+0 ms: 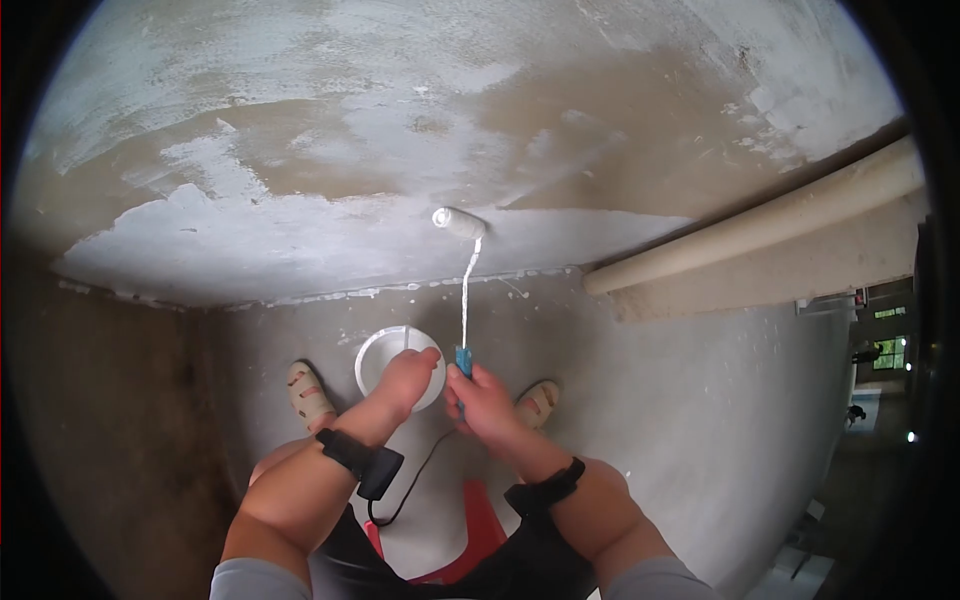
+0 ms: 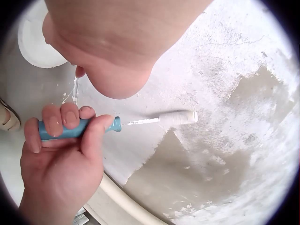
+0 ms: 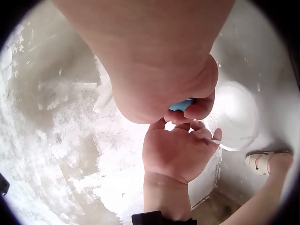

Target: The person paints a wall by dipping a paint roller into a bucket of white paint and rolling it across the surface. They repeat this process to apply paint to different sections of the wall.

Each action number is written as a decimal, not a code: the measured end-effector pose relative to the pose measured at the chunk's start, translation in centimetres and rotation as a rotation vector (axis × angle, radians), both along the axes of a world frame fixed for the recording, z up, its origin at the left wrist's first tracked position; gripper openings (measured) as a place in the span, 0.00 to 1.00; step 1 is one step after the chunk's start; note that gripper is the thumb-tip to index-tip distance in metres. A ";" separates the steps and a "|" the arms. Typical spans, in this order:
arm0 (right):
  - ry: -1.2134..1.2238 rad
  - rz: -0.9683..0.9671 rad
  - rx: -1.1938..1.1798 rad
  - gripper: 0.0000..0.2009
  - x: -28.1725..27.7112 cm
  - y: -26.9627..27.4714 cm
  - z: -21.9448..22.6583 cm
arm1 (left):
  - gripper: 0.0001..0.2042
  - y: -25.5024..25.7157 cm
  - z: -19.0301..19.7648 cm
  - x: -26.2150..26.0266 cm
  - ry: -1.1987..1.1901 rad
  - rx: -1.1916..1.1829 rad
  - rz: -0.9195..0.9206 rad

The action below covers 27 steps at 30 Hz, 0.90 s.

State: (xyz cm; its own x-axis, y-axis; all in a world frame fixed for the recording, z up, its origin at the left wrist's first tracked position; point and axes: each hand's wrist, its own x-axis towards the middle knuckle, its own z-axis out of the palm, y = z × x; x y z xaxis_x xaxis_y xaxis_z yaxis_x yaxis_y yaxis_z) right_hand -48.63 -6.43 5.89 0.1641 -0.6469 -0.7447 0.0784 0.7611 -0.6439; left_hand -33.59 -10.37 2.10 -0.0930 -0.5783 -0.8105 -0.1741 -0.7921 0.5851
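Observation:
My right hand (image 1: 487, 405) grips the blue handle (image 2: 70, 129) of a paint roller. Its white-coated rod (image 1: 467, 290) leads up to the roller sleeve (image 1: 462, 223), which lies against the lower wall (image 1: 330, 240). My left hand (image 1: 405, 380) is over a white bucket (image 1: 362, 372), its fingers curled on a thin pale stick (image 3: 229, 140). That stick sticks out past the fingers across the bucket in the right wrist view; the back of the hand hides its other end in the head view.
White coating covers the wall in patches, with bare tan areas (image 1: 590, 150) between. A thick beige pipe (image 1: 760, 220) runs along the right. Sandalled feet (image 1: 310, 392) flank the bucket. A red stool (image 1: 480, 525) is beneath the person, and a black cable (image 1: 410, 490) hangs by the left wrist.

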 end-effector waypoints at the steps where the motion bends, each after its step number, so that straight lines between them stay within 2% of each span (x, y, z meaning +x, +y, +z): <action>1: -0.037 -0.025 -0.017 0.13 -0.2 0.0 0.1 | 0.23 0.1 -0.7 0.0 -0.021 -0.033 0.017; 4: -0.020 -0.143 -0.119 0.14 -0.8 -0.4 -1.1 | 0.23 0.1 -1.4 -0.1 -0.028 -0.046 0.030; 5: -0.019 -0.145 -0.120 0.14 -1.1 -0.8 -1.0 | 0.24 0.0 -1.5 -0.2 -0.014 -0.025 0.028; 7: 0.004 -0.264 -0.273 0.14 -2.1 -2.0 -0.5 | 0.22 0.1 -1.8 -0.6 -0.007 -0.028 0.032; 10: 0.006 -0.296 -0.407 0.15 -4.4 -4.0 1.0 | 0.21 0.3 -1.8 -1.1 0.014 -0.027 0.043; 13: -0.057 -0.407 -0.457 0.13 -5.5 -5.2 1.9 | 0.21 0.3 -1.8 -1.6 0.023 -0.008 0.029; 17: -0.072 -0.412 -0.405 0.14 -4.3 -5.1 2.5 | 0.21 0.3 -1.6 -2.1 0.012 0.043 -0.004; 20: 0.012 -0.337 -0.295 0.13 -2.9 -4.0 0.5 | 0.21 0.4 -2.1 -2.0 0.017 0.044 -0.041; 22: 0.152 -0.152 -0.219 0.13 -2.3 -2.6 -1.5 | 0.21 0.3 -1.6 -2.0 0.028 0.052 -0.034; 24: 0.146 -0.089 -0.164 0.13 -2.2 -1.4 -2.2 | 0.21 0.2 -1.3 -2.1 0.039 0.063 -0.026; 26: 0.164 0.058 -0.132 0.14 -2.2 -0.6 -2.6 | 0.24 0.1 -1.3 -2.1 0.019 0.008 -0.042; 27: 0.163 0.061 -0.129 0.14 -2.2 -0.4 -2.6 | 0.24 0.0 -1.2 -2.2 0.018 0.011 -0.039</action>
State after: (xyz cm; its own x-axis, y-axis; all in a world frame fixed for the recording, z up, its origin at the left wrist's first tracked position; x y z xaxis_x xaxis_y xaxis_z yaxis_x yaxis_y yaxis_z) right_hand -50.88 -6.86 3.28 0.0903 -0.7312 -0.6762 -0.0784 0.6716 -0.7368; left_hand -35.76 -10.36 0.86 -0.1303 -0.5653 -0.8146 -0.1946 -0.7910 0.5800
